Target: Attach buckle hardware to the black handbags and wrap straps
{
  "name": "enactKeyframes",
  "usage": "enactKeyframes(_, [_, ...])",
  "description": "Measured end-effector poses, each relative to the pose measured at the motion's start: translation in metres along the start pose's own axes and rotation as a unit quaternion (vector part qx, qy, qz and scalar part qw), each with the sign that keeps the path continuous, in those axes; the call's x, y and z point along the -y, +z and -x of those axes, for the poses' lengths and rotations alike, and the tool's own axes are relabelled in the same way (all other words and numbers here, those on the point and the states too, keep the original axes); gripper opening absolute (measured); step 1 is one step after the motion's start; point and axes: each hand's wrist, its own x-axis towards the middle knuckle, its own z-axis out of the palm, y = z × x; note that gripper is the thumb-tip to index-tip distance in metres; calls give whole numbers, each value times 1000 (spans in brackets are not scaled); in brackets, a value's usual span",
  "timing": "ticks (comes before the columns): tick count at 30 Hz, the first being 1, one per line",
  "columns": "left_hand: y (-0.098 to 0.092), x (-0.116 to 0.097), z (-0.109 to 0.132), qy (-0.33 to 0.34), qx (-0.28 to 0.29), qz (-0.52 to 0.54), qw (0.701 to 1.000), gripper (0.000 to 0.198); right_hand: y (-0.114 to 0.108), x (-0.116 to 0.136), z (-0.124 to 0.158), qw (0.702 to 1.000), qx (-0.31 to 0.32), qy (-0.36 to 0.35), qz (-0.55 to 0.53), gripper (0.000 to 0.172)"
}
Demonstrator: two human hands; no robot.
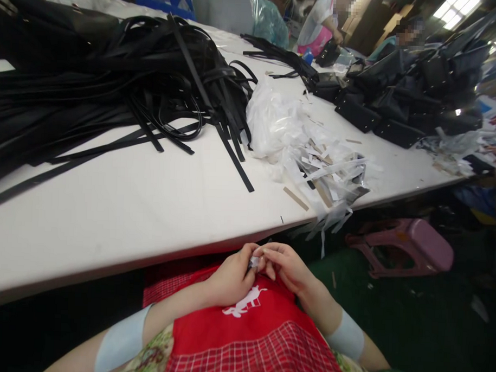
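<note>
Both hands meet in front of the red apron point(211, 320), just below the table's front edge. My left hand point(235, 277) is closed around a small whitish and dark piece point(253, 261), too small and covered to name. Touching it from the other side is my right hand point(285, 264), its thumb and fingers pinched together at the same spot. Whatever lies between the right fingertips is hidden. On the white table point(141, 204) beyond, long black straps point(186, 81) lie in a large heap, several ends pointing toward me.
Crumpled clear plastic point(270, 119) and paper scraps point(320, 161) spill over the table edge. Black bags point(397, 99) are piled at the right. A pink stool point(428, 246) lies tipped on the green floor. Two people point(318, 25) are at the far side.
</note>
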Motion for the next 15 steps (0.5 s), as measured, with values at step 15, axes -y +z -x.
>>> enactKeyframes(15, [-7, 6, 2, -15, -51, 49, 997, 35, -9, -9, 1, 996, 9, 71, -61, 24])
